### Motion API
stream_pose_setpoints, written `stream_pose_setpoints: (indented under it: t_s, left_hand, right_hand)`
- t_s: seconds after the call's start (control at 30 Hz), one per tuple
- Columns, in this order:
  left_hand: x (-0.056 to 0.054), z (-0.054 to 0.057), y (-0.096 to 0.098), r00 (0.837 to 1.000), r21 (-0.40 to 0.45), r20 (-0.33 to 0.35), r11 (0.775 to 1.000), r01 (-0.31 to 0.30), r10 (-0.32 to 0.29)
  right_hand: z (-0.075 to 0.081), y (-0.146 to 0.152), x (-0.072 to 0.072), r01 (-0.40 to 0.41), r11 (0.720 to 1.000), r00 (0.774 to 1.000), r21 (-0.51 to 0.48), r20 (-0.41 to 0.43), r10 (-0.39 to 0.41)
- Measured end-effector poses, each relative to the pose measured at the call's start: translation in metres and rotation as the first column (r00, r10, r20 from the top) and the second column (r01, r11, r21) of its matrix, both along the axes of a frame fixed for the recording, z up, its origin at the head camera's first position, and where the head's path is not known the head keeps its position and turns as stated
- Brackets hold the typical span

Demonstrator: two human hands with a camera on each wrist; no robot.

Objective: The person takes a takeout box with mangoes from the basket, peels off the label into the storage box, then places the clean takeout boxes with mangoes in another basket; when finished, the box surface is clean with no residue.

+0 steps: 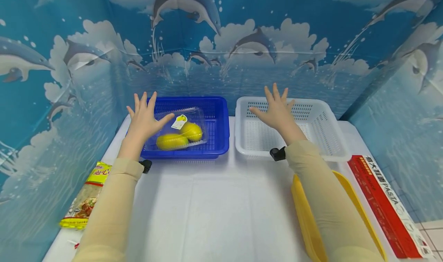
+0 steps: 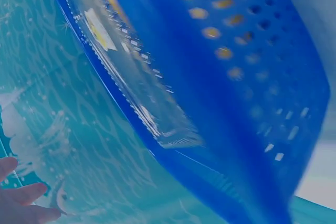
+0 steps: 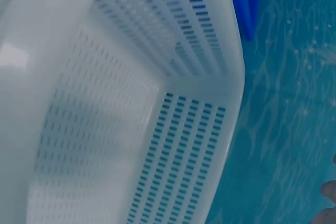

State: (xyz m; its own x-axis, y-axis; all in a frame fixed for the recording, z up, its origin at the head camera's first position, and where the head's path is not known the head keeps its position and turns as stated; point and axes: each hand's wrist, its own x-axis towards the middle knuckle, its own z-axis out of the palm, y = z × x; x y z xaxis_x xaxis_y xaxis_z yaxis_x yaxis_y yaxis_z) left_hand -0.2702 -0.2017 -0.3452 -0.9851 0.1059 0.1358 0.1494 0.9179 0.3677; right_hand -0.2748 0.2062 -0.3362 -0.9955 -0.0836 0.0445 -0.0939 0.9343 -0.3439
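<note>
My left hand (image 1: 142, 120) is raised with its fingers spread, over the left part of a blue basket (image 1: 224, 137). Inside that basket a clear plastic box (image 1: 199, 119) with a white label holds two yellow fruits (image 1: 172, 141). Nothing is in the left hand; only its fingertips (image 2: 31, 193) show low in the left wrist view. Fingers spread likewise, my right hand (image 1: 278, 114) hovers over a white slotted basket (image 1: 323, 129) and holds nothing. In the right wrist view its fingertips (image 3: 328, 190) appear at the right edge, beyond the basket's rim.
A yellow plastic container (image 1: 304, 219) stands under the right forearm, beside a long red and white pasta box (image 1: 384, 204). By the left forearm lies a yellow-and-clear food packet (image 1: 84, 200). A dolphin-print curtain (image 1: 225, 73) surrounds the white table (image 1: 207, 208).
</note>
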Motion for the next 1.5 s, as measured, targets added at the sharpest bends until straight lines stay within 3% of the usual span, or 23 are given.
stream_pose_setpoints:
  t_s: [0.13, 0.43, 0.53, 0.67, 0.87, 1.1, 1.5]
  left_hand:
    - [0.009, -0.006, -0.014, 1.000, 0.026, 0.027, 1.000, -0.011, 0.010]
    - [0.029, -0.025, -0.054, 0.985, 0.039, 0.171, 0.998, -0.044, 0.036]
    - [0.033, -0.028, -0.067, 0.970, 0.046, 0.242, 0.998, -0.034, 0.022]
    - [0.038, -0.032, -0.083, 0.938, 0.079, 0.346, 0.997, -0.024, -0.005]
    - [0.047, -0.037, -0.099, 0.896, 0.116, 0.444, 0.992, -0.044, -0.012]
    - [0.053, -0.042, -0.104, 0.880, 0.121, 0.474, 0.991, -0.054, -0.010]
    - [0.050, -0.041, -0.100, 0.867, 0.139, 0.499, 0.986, -0.096, 0.014]
  right_hand:
    - [-0.007, -0.018, 0.001, -0.021, 0.999, 0.999, -0.031, 0.029, 0.022]
    - [-0.025, -0.061, 0.005, -0.093, 0.993, 0.992, -0.073, 0.080, 0.098]
    - [-0.029, -0.074, 0.007, -0.124, 0.987, 0.988, -0.105, 0.081, 0.133]
    - [-0.033, -0.092, 0.011, -0.160, 0.972, 0.980, -0.170, 0.094, 0.177]
    - [-0.038, -0.115, 0.014, -0.188, 0.962, 0.973, -0.197, 0.099, 0.210]
    - [-0.043, -0.140, 0.015, -0.227, 0.944, 0.961, -0.238, 0.105, 0.257]
    - [-0.050, -0.152, 0.013, -0.145, 0.942, 0.952, -0.302, 0.216, 0.215]
